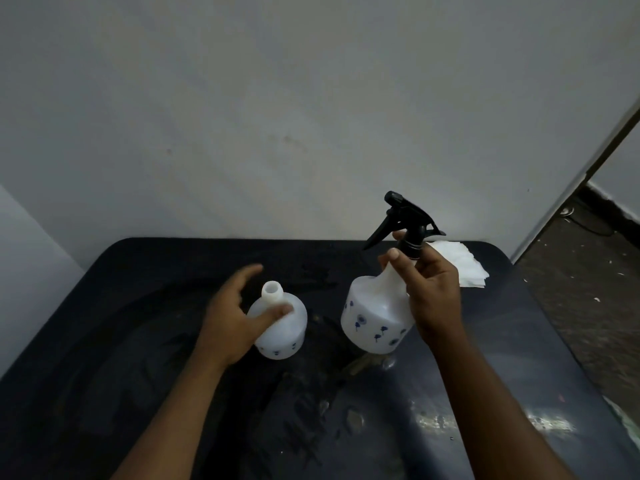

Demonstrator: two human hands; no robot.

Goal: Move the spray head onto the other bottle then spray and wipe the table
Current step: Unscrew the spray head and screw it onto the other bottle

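Observation:
Two white plastic bottles with small blue flower prints stand on the dark table point(138, 358). The left bottle point(285, 329) has a bare open neck; my left hand point(232, 323) rests against its left side, thumb across its shoulder, fingers spread. The right bottle point(374, 318) carries the black spray head point(405, 221), its trigger pointing left. My right hand point(431, 289) grips the neck of that bottle just under the spray head's collar, and the bottle leans slightly to the left.
A stack of white paper napkins point(464, 268) lies at the table's far right corner behind my right hand. A grey wall runs behind the table. The table surface shows wet streaks and smudges near its front. Bare floor lies to the right.

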